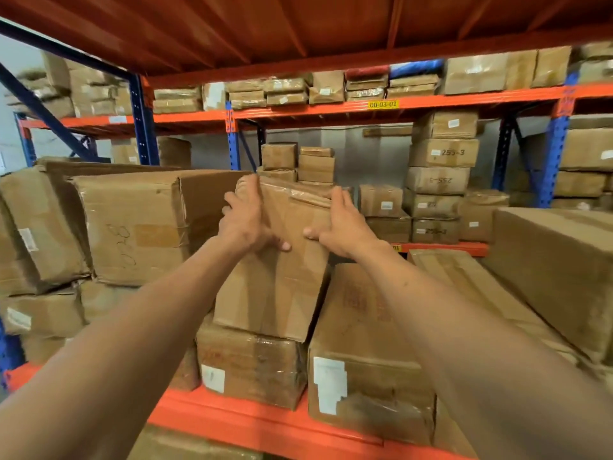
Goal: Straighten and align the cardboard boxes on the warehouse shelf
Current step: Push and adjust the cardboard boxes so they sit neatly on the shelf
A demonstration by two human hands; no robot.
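Note:
A taped brown cardboard box stands tilted in the middle of the shelf, on top of a lower taped box. My left hand clasps its upper left edge, thumb on the front face. My right hand holds its upper right edge, thumb also on the front. A large dented box sits to its left, touching it. A long flat box with a white label lies to its right.
The orange front beam runs along the shelf edge. More boxes lie at the right and stacked crookedly at the left. Behind, another blue and orange rack holds stacks of boxes. The orange deck above is close overhead.

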